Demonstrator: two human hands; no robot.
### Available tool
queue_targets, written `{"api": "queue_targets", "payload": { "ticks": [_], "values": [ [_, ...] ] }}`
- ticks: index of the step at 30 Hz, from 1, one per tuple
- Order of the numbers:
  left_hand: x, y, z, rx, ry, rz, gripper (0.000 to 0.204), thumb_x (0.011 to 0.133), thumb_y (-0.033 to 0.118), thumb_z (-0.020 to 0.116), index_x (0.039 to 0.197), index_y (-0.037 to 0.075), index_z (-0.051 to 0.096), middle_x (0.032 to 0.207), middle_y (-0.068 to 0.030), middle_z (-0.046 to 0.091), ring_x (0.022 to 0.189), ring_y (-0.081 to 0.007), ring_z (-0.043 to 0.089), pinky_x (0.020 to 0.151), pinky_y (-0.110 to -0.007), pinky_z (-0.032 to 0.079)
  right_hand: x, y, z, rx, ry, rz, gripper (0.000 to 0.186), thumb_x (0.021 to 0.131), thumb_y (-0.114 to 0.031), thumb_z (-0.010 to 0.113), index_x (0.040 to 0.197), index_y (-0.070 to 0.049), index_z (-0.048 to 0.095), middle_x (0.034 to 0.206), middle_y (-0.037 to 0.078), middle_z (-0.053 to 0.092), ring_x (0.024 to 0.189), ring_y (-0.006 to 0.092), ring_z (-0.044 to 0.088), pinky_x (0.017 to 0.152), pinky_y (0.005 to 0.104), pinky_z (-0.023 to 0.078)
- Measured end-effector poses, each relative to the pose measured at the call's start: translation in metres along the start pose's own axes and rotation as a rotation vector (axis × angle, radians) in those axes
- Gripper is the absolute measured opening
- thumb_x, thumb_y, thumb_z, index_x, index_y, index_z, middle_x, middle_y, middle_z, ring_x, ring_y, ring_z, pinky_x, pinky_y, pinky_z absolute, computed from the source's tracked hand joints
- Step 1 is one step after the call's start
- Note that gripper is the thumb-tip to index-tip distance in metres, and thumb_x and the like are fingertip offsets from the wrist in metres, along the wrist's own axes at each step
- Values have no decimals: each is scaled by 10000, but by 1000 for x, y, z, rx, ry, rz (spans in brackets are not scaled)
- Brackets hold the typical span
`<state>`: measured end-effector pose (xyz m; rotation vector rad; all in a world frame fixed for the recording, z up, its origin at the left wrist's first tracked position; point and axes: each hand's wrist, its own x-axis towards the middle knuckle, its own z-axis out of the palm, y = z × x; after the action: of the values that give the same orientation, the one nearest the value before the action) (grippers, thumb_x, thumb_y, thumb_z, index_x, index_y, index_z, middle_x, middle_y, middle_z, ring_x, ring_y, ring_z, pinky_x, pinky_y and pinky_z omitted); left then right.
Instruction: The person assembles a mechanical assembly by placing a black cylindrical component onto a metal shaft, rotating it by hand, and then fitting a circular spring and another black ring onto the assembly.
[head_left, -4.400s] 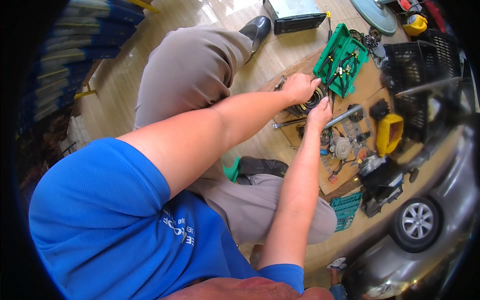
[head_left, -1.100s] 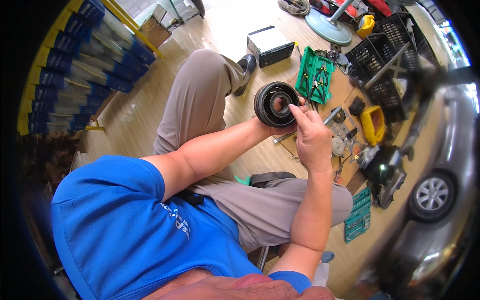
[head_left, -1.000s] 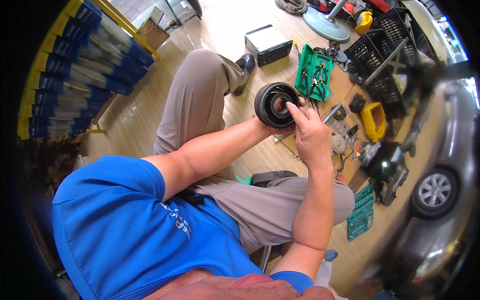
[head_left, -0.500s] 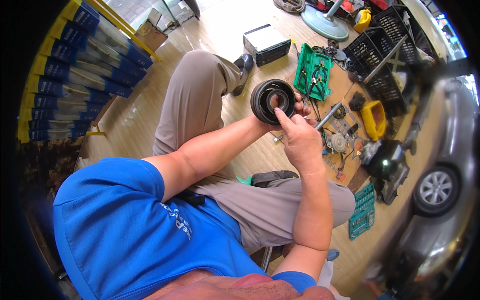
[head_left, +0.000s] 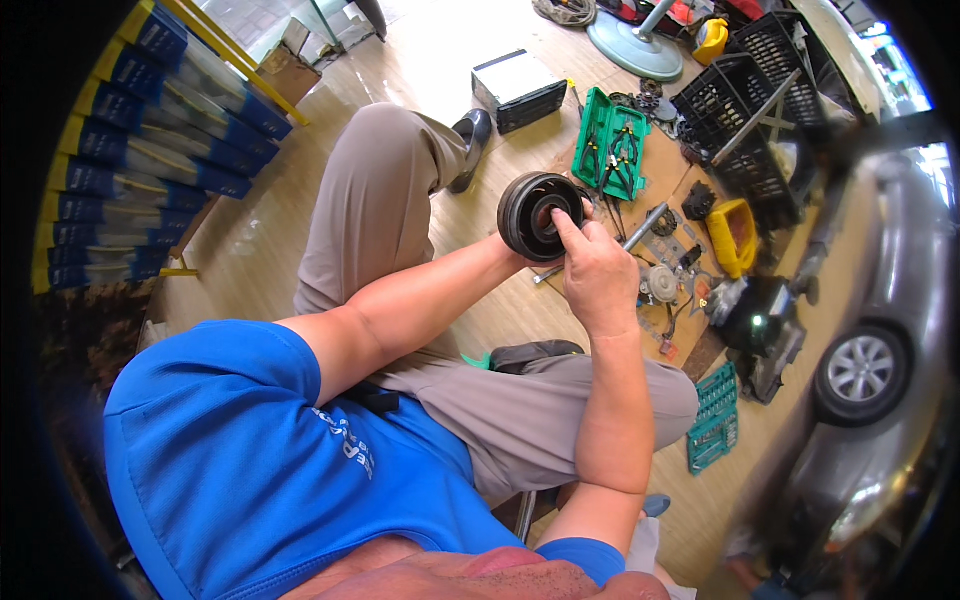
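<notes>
Black pulley [head_left: 517,222] in left fingers [head_left: 588,208], straight right forefinger [head_left: 568,232] at hub [head_left: 544,217]

Green plier case [head_left: 608,145], one, open; pliers [head_left: 622,150] inside, several, too small to count surely. Below-left of case: black grooved ring [head_left: 517,220], one; hands [head_left: 605,280], two. Just below: silver tube [head_left: 646,227], one. Right and lower: yellow cut-open container [head_left: 733,238], one; teal socket case [head_left: 713,420], one; car wheel [head_left: 862,373], one. Upper right: black crates [head_left: 718,92], two; yellow jug [head_left: 711,40], one. Upper left: black-fronted box [head_left: 518,85], one.
</notes>
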<state>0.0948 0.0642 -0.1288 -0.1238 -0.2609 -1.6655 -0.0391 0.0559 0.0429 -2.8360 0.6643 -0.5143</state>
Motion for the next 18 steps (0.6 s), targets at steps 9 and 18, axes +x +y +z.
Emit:
{"api": "queue_targets", "payload": {
  "ticks": [9,18],
  "values": [
    [4,1,28,1,-90,47,362,922,322,626,1149,40,624,1028,-113,700,1130,-327,607,1068,-473,418,-6,-6,2,168,-96,51,303,863,-89,621,1159,-127,672,861,114,624,774,331,629,716,409,519],
    [-5,-7,8,117,64,111,272,958,210,564,1161,36,612,1074,-114,676,1017,-235,642,905,-380,540,-4,1,10,305,30,47,264,847,-39,603,1102,-58,668,894,138,641,808,341,640,714,412,520]
  ]
}}
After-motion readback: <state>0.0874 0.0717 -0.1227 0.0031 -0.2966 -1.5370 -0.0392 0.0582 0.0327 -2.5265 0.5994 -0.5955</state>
